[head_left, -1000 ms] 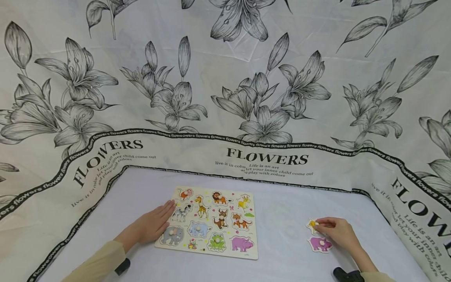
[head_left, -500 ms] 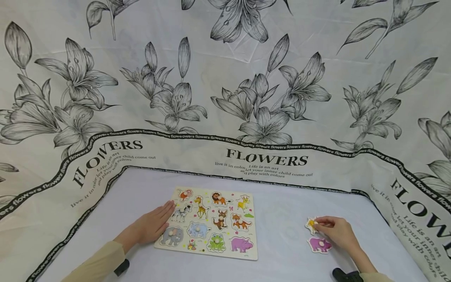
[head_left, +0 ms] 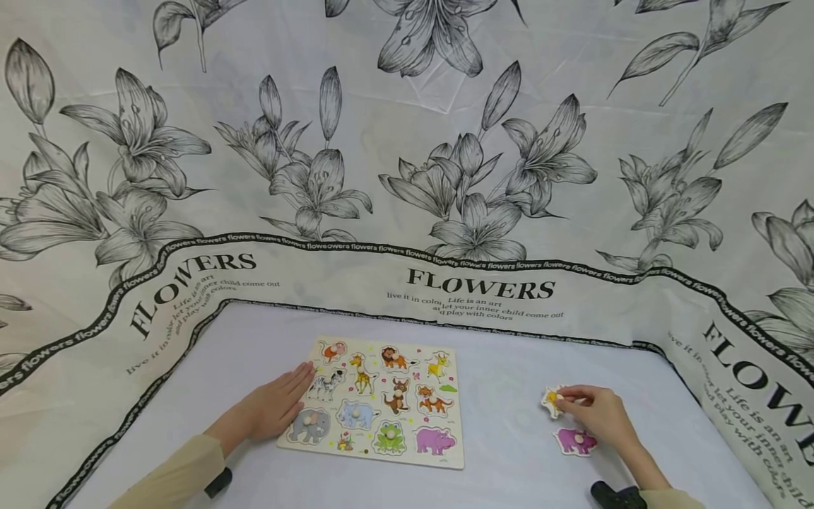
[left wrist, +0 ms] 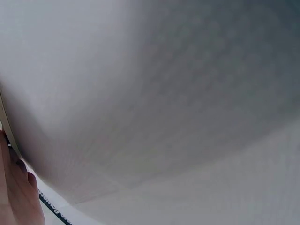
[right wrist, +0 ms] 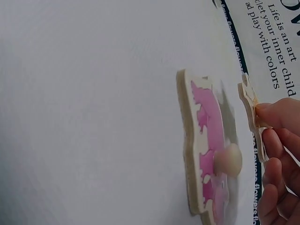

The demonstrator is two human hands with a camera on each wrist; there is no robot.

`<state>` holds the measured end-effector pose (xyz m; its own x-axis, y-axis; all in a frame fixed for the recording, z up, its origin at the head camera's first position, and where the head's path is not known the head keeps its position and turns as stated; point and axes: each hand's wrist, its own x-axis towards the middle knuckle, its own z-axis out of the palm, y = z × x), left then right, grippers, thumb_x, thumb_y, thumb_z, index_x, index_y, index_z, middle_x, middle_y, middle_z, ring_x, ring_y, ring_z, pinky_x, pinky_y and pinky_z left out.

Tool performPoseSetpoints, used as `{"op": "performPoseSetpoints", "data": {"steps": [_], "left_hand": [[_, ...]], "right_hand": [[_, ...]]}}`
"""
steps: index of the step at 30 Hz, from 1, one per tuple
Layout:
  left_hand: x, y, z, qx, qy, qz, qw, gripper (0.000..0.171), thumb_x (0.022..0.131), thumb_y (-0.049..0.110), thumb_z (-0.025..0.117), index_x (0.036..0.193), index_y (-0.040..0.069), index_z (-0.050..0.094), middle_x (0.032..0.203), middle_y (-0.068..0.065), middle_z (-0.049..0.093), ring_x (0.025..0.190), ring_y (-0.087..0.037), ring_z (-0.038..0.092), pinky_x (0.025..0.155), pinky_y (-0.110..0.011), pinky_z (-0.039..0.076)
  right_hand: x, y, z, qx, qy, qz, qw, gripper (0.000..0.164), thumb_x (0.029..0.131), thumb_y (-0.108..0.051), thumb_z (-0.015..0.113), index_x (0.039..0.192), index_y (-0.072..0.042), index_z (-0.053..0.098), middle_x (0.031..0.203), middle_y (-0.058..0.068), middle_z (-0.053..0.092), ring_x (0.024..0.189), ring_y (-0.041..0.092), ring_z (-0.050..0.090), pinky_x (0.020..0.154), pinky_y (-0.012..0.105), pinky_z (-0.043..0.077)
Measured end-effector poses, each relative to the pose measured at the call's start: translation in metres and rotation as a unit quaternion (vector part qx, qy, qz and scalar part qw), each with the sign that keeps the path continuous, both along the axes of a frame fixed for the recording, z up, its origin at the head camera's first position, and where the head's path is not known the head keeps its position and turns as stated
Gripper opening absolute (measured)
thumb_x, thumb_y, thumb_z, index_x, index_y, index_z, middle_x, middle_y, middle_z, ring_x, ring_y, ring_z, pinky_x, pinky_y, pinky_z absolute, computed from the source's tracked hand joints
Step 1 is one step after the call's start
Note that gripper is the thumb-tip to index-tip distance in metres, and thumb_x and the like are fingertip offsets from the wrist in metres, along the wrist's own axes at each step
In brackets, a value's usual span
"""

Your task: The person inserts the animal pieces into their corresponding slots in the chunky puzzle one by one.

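A wooden animal puzzle board [head_left: 407, 417] lies on the white tablecloth. My left hand [head_left: 270, 408] rests along its left edge with fingers straight; the left wrist view shows only part of the hand [left wrist: 21, 197] at the lower left. Right of the board, my right hand [head_left: 600, 413] pinches a yellow animal puzzle piece [head_left: 550, 401] between thumb and fingers. In the right wrist view this piece [right wrist: 248, 101] is seen edge-on and tilted at the fingertips. Just below it on the table lies a purple hippo puzzle piece [head_left: 575, 442], its round wooden knob [right wrist: 228, 160] facing up.
Knobbed pieces such as the elephant [head_left: 309, 426], the blue rhino [head_left: 356, 415] and the frog [head_left: 390, 437] sit in the board. Behind the table hangs a white curtain [head_left: 356, 283] printed with black flowers and lettering.
My right hand has moved slightly left with the yellow animal piece, which now looks more tilted. The left hand stays at the board's edge, and the hippo piece lies about where it was.
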<state>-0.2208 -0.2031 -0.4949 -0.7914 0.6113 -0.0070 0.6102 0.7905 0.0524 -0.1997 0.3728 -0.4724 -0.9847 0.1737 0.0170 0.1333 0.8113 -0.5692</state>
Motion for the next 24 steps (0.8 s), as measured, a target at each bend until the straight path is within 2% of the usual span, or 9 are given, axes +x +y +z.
{"op": "performPoseSetpoints", "data": {"steps": [10,24], "left_hand": [[-0.001,-0.001,-0.004,0.002,0.006,-0.002,1.0000,0.056,0.103,0.027,0.034,0.149,-0.004,0.028,0.158,-0.019,0.025,0.146,-0.033,0.025,0.119,-0.043,0.028],[0.001,0.000,-0.001,0.002,-0.001,-0.002,1.0000,0.055,0.103,0.026,0.035,0.148,-0.005,0.028,0.157,-0.020,0.025,0.146,-0.034,0.024,0.119,-0.044,0.027]], "right_hand": [[-0.002,-0.019,0.002,-0.003,0.001,0.012,1.000,0.035,0.082,-0.030,0.074,0.105,-0.004,0.072,0.082,0.002,0.068,0.066,0.014,0.047,0.046,0.023,0.036],[-0.007,-0.047,0.005,-0.022,0.022,0.042,0.999,0.028,0.082,-0.027,0.074,0.101,-0.007,0.074,0.081,0.000,0.069,0.064,0.011,0.048,0.048,0.021,0.039]]}}
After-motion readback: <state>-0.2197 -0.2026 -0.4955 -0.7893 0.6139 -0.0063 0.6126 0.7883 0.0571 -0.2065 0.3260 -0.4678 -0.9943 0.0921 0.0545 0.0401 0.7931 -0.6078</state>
